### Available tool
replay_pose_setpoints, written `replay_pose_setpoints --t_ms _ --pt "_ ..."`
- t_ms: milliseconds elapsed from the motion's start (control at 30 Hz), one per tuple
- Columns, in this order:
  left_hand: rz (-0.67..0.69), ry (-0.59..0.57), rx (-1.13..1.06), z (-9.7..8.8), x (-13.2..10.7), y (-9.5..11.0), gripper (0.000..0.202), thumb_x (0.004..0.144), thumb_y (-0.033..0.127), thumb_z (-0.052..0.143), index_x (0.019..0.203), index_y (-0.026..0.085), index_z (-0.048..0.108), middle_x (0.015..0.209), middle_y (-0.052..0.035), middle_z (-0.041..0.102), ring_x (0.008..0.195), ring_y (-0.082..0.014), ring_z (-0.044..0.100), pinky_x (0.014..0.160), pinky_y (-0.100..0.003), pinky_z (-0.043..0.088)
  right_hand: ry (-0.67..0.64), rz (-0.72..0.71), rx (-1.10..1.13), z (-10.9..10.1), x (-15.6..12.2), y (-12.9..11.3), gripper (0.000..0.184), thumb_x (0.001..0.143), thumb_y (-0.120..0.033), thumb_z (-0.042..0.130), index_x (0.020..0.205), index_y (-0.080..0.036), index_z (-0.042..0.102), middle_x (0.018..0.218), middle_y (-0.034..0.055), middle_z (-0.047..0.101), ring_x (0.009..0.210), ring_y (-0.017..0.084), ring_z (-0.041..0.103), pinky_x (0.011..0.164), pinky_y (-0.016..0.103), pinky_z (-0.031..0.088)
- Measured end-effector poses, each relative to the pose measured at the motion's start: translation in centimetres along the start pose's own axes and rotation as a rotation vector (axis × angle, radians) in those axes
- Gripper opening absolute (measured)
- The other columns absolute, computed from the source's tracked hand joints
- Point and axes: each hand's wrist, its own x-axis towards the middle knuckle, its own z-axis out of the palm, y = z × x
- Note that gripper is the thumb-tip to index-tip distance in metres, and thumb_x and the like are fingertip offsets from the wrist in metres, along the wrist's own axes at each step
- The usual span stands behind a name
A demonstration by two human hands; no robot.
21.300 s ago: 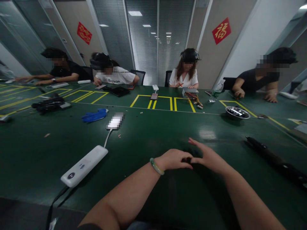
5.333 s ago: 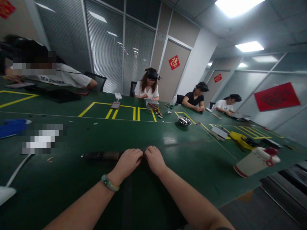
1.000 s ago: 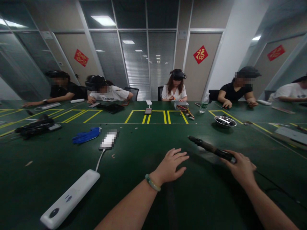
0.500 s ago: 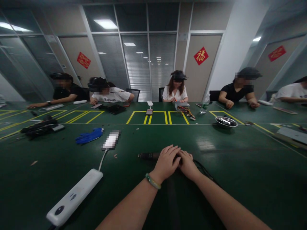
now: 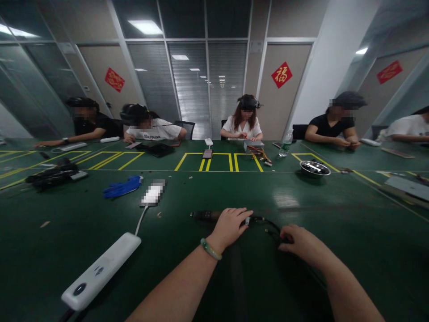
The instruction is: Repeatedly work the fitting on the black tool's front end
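Note:
A dark electric screwdriver (image 5: 205, 215) lies on the green table, its tip pointing left. My left hand (image 5: 231, 225), with a green bangle at the wrist, rests over its rear part with the fingers wrapped across it. Part of the screwdriver's body is hidden beneath that hand. From its back end a black cord (image 5: 266, 220) curves right and down to my right hand (image 5: 298, 243). The fingers of my right hand are pinched together on the cord, which runs on under the palm. A small bit of something light (image 5: 267, 230) lies near those fingertips.
To the left lie a white power strip (image 5: 100, 273), a plugged-in phone (image 5: 153, 193) and a blue glove (image 5: 122, 187). Farther off are a metal bowl (image 5: 314, 169), a water bottle (image 5: 285, 144) and a box with coloured wires (image 5: 254, 145). Several people sit across the table.
My right hand has moved away from my left hand, to the right and nearer me, onto the cord. My left hand has stayed on the screwdriver.

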Motion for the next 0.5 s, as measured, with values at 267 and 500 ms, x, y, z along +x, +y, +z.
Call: replay_pose_setpoints --t_ms 267,500 --pt "-0.010 0.003 0.021 0.1 0.1 0.0 0.045 0.092 0.036 0.055 0.135 0.034 0.044 0.132 -0.0002 0.055 0.116 -0.0203 0.052 0.096 -0.038 0.039 0.120 0.039 0.034 0.5 0.8 -1.4 0.016 0.081 -0.035 0.060 0.086 -0.027 0.073 0.094 0.0024 0.063 0.080 0.017 0.058 0.067 0.026 0.037" --pt "0.006 -0.066 -0.012 -0.3 0.6 0.0 0.047 0.089 0.034 0.060 0.133 0.034 0.046 0.131 0.0007 0.056 0.114 -0.0204 0.053 0.095 -0.037 0.040 0.452 0.049 0.104 1.7 1.9 -1.7 0.019 0.087 -0.033 0.056 0.096 -0.031 0.073 0.096 -0.0001 0.066 0.086 0.017 0.060 0.076 0.027 0.040"
